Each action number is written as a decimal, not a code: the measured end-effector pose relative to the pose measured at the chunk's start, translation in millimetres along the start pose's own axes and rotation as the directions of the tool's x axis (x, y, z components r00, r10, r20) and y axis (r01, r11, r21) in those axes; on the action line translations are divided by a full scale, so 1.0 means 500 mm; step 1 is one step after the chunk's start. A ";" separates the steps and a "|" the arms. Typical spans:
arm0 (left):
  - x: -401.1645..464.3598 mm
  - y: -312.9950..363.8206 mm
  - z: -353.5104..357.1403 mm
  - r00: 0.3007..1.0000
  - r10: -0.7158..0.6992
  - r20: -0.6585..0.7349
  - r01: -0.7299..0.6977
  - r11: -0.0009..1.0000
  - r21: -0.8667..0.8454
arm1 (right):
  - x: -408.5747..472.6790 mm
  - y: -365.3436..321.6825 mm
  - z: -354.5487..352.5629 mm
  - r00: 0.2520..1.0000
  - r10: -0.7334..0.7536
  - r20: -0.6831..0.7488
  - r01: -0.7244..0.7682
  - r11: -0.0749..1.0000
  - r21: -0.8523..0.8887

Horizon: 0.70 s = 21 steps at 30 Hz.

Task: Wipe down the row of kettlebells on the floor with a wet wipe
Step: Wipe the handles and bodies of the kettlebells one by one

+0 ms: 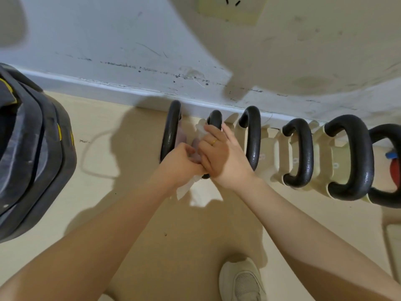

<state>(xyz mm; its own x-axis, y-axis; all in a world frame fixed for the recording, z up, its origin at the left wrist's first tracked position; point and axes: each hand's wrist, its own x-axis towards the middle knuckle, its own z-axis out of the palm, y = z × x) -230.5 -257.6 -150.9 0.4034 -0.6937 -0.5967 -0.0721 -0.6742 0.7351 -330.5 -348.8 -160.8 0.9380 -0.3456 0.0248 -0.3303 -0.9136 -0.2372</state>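
Head view
Row: six black kettlebell handles are showing along the floor's far edge, against the baseboard [130,88]; the first handle [171,129] is standing at the row's left end, the second handle [214,120] just beside it, then the third [252,135], fourth [302,151] and fifth [355,157], and the sixth [388,166] is running off the right edge of the picture.
Bodies: pale, mostly hidden under the handles, packed close together.
Wipe: one white wipe [184,189] is wrapping the second handle, its loose end hanging down below both hands.
Left hand [181,162]: is grasping the wipe at the near end of the second handle, fingers curled.
Right hand [219,152]: is clenching round the wipe and the second handle from above; one ring is showing on a finger.
Open room: bare floor [121,148] is lying between the first handle and one dark stack of plates [32,153] at the left edge; bare floor is also lying near the person, in front of the row.
Wall [108,35]: is closing off the far side right behind the handles.
Shoe [242,281]: one pale shoe is standing on the floor at the bottom edge.
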 end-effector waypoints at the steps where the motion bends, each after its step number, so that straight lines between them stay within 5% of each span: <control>1: 0.000 0.002 -0.008 1.000 0.009 -0.012 -0.009 0.999 0.038 | -0.011 -0.001 0.007 0.999 -0.013 -0.045 0.013 1.000 0.000; 4: -0.007 0.032 -0.053 0.998 0.000 -0.060 0.009 0.989 0.145 | -0.028 -0.004 0.019 0.992 -0.058 -0.114 0.051 0.997 -0.060; 7: -0.022 0.070 -0.093 0.996 -0.002 -0.090 0.008 0.998 0.055 | -0.061 -0.024 0.050 0.990 -0.087 -0.109 0.074 0.990 -0.116; 11: -0.049 0.094 -0.094 0.996 -0.004 -0.092 0.000 0.999 -0.048 | -0.115 -0.070 0.073 0.957 -0.077 0.280 0.141 0.966 -0.216; 14: -0.062 0.098 -0.092 1.000 -0.012 0.003 0.012 0.999 -0.044 | -0.154 -0.079 0.049 0.823 -0.039 0.566 -0.065 0.984 0.163; 18: -0.068 0.106 -0.095 1.000 -0.005 0.012 0.007 0.993 -0.120 | -0.165 -0.080 -0.022 0.957 0.120 0.265 -0.234 0.860 0.453; 21: -0.071 0.117 -0.076 0.999 -0.001 -0.039 -0.005 0.990 -0.140 | -0.166 -0.042 -0.082 0.924 0.376 -0.072 -0.227 0.689 0.688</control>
<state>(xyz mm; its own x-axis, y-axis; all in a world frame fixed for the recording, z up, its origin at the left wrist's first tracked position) -214.0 -262.9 -74.5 0.4386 -0.6828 -0.5843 0.0545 -0.6288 0.7757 -405.6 -309.9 -118.3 0.7350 -0.6781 0.0033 -0.3688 -0.4037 -0.8373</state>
